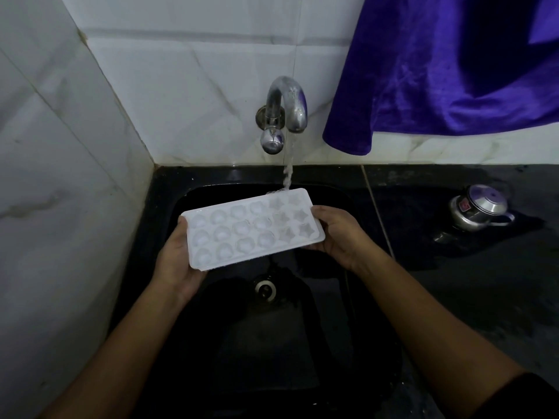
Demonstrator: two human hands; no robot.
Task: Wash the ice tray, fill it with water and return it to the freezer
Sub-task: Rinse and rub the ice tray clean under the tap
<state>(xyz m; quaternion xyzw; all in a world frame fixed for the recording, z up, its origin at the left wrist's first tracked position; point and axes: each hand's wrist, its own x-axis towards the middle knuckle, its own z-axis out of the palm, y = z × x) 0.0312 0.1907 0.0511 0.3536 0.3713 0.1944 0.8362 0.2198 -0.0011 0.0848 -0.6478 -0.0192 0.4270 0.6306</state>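
Over the black sink point(169, 189), above its one drain point(265, 289), the left hand point(178, 261) and right hand point(335, 234) each curl their grip round a short end of the white ice tray point(254, 228), with open basin below. It has eighteen moulds: twelve round, six star-shaped. Water point(289, 167) from the single tap point(286, 107) strikes its far edge. On the surface point(484, 297) to the right, one steel pot point(478, 211) bears an unreadable red label.

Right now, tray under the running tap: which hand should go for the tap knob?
Right, probably. The right hand grips the ice tray at the end nearest the tap knob; the left hand holds the farther end, cupping it from below.
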